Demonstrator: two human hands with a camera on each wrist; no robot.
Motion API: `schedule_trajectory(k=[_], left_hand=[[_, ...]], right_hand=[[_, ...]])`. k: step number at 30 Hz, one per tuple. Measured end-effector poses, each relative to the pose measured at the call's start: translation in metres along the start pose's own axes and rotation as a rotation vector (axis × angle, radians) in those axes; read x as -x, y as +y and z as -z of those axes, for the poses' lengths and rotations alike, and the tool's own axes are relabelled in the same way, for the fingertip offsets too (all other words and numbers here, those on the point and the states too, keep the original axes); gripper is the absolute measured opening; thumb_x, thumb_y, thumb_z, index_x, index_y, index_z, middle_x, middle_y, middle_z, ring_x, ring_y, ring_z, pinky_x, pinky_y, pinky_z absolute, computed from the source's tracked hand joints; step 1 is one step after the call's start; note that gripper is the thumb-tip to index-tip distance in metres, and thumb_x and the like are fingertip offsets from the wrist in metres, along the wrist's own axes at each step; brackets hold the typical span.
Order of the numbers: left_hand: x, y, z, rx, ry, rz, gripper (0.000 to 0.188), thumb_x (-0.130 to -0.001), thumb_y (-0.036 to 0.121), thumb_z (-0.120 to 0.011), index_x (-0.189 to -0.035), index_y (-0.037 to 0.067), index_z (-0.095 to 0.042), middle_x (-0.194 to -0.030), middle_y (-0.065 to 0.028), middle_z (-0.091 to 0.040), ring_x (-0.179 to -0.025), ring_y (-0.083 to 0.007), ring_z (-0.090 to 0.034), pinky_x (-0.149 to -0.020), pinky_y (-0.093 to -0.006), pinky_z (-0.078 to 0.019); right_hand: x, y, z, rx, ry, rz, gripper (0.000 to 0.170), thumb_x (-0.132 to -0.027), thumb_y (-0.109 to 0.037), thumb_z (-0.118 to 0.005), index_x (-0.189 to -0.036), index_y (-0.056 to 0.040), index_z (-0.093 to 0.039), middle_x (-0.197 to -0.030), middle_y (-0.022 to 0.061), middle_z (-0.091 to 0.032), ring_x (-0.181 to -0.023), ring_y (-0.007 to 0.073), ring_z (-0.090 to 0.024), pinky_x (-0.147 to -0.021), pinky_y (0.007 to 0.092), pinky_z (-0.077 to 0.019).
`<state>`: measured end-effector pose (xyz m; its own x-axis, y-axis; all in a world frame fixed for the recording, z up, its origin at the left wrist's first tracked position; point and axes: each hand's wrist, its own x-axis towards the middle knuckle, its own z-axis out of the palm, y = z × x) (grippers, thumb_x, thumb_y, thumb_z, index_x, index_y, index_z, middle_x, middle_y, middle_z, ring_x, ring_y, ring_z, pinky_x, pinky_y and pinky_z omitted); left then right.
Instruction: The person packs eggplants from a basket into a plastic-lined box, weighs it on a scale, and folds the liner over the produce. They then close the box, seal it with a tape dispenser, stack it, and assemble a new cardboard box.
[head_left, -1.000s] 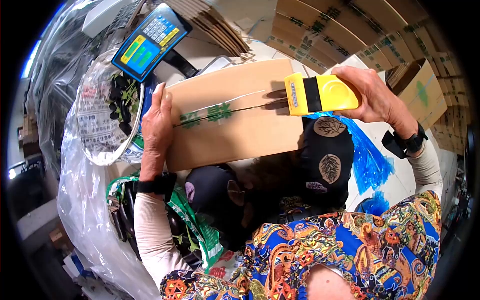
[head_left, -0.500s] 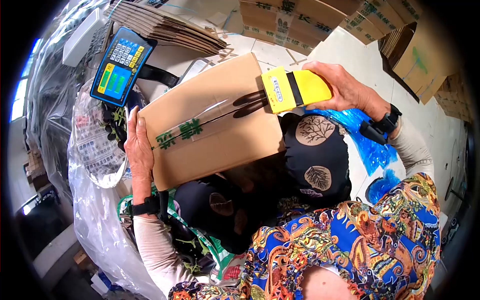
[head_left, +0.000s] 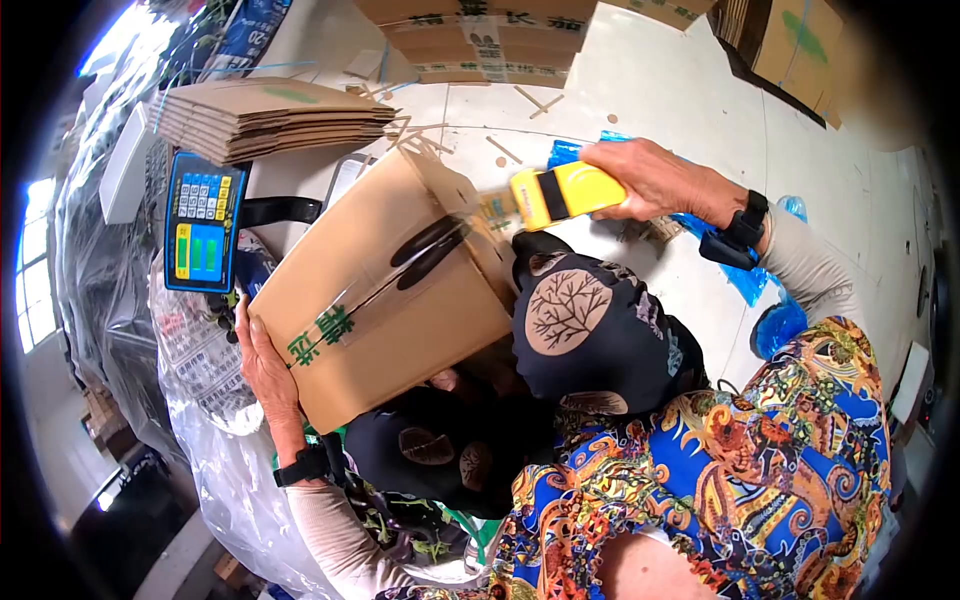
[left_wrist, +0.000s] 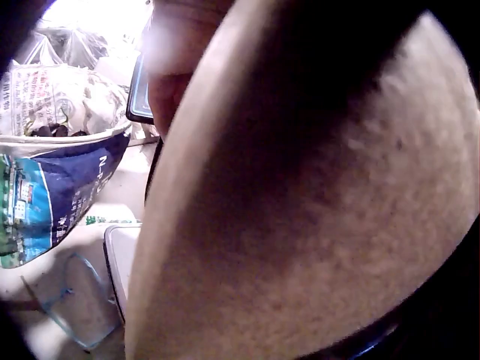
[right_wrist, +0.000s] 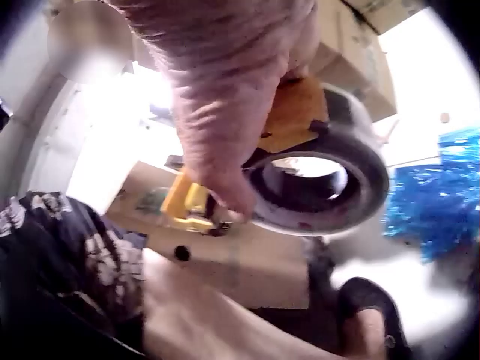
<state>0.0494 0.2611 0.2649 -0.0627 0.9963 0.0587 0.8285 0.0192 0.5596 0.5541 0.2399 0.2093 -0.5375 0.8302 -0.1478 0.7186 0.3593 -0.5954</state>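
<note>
A cardboard box [head_left: 400, 300] lies tilted across the person's knees, with clear tape bearing dark and green print [head_left: 335, 325] along its top seam. My left hand [head_left: 268, 375] presses flat against the box's left end, fingers straight along the edge. Beyond the right end, my right hand [head_left: 645, 180] grips a yellow tape dispenser [head_left: 575, 192]. A strip of tape [head_left: 497, 210] runs from the box's right edge to the dispenser. In the right wrist view the tape roll [right_wrist: 360, 180] shows beside the gripping fingers. The left wrist view is mostly filled by the forearm and hand.
A blue digital scale display [head_left: 203, 222] stands left of the box, near a white woven sack [head_left: 205, 350]. Flattened cartons [head_left: 270, 118] are stacked behind. Printed cartons [head_left: 480, 40] stand farther back. Blue plastic [head_left: 740, 282] lies on the floor at right.
My right hand has brought the dispenser past the box's right edge and down, drawing tape over it. The box has tilted and turned, showing its right end. My left hand stays at the left end.
</note>
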Motion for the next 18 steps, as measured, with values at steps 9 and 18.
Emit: schedule_trajectory(k=[9,18], left_hand=[[0.006,-0.002,0.000,0.024,-0.010,0.043,0.053,-0.104,0.039,-0.036,-0.140,0.001,-0.045,-0.140,-0.0166,-0.051,-0.127,-0.0263,-0.048,-0.107,-0.0349,-0.0352],[0.003,-0.007,0.000,0.076,-0.008,0.020,0.054,-0.104,0.039,-0.035,-0.143,0.001,-0.042,-0.143,-0.0145,-0.048,-0.125,-0.0248,-0.049,-0.105,-0.0330,-0.0352]], right_hand=[[-0.084,-0.073,-0.005,0.292,-0.108,0.244,0.041,-0.066,-0.018,-0.071,-0.100,-0.0027,-0.055,-0.087,0.0112,-0.056,-0.084,0.0284,-0.060,-0.073,0.0380,-0.0478],[-0.103,0.032,-0.041,0.113,-0.219,-0.395,0.051,-0.062,-0.035,-0.080,-0.095,-0.0006,-0.064,-0.088,0.0169,-0.068,-0.088,0.0340,-0.066,-0.072,0.0437,-0.0512]])
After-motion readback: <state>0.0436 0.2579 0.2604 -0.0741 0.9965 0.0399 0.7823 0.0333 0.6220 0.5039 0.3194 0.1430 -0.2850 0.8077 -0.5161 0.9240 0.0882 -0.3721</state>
